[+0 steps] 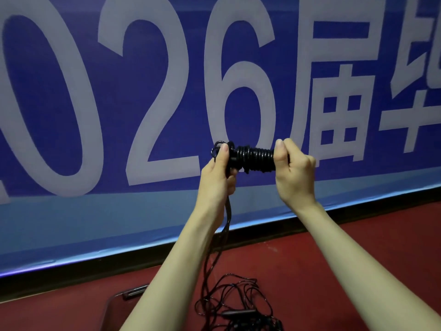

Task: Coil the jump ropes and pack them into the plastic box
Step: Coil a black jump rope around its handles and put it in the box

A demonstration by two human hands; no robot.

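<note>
I hold a black jump rope [253,157] up in front of me, its cord wound in tight turns round the handles. My left hand [218,177] grips the left end of the bundle, thumb up. My right hand [294,170] grips the right end. A loose strand of cord hangs from under my left hand down to the floor. There it joins a tangle of black jump ropes [241,304], with one handle lying in the pile. The clear plastic box [114,306] sits on the floor at the lower left, partly hidden behind my left forearm.
A big blue banner [143,91] with white figures fills the wall ahead. A dark baseboard runs along its foot. The floor [346,247] is dark red.
</note>
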